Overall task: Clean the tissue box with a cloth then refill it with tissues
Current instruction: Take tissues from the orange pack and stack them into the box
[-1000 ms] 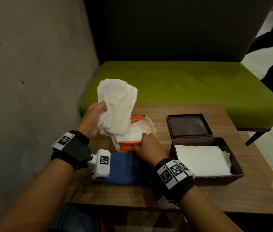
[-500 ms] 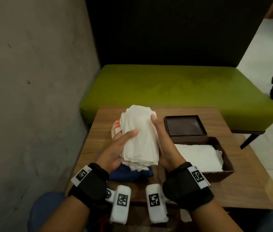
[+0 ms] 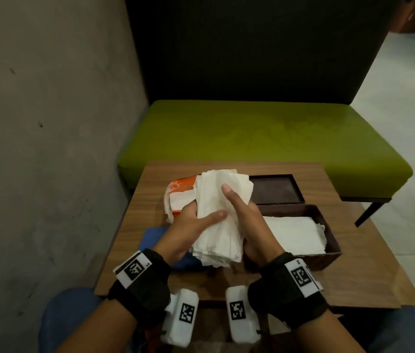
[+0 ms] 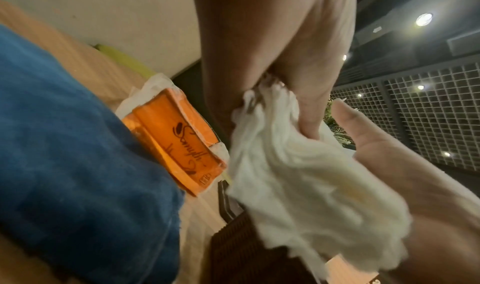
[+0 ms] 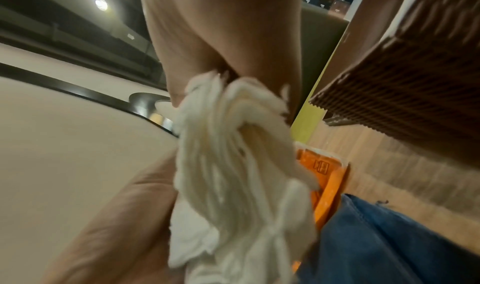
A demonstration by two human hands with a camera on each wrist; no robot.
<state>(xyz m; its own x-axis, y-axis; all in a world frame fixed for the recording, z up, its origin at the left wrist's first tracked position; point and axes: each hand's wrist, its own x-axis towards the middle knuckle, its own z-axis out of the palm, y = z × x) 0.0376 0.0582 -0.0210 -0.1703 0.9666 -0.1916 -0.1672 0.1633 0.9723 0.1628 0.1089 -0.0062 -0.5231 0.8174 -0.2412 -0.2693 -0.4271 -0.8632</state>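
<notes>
You hold the stack of tissues (image 3: pixel 220 220) between both palms, left hand (image 3: pixel 191 229) and right hand (image 3: pixel 246 220) each wrapped round a side, above the table's (image 3: pixel 354 271) near middle. The tissue box (image 3: pixel 328 240) (already part filled) sits just to your right, beside your right hand, its long axis running away from you like the stack's.

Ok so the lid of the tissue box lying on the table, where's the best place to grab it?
Pinch the lid by its raised rim, coming down from above at its right edge. It lies flat, hollow side up, and that side looks clear, while the tissue stack and both hands crowd its left.
</notes>
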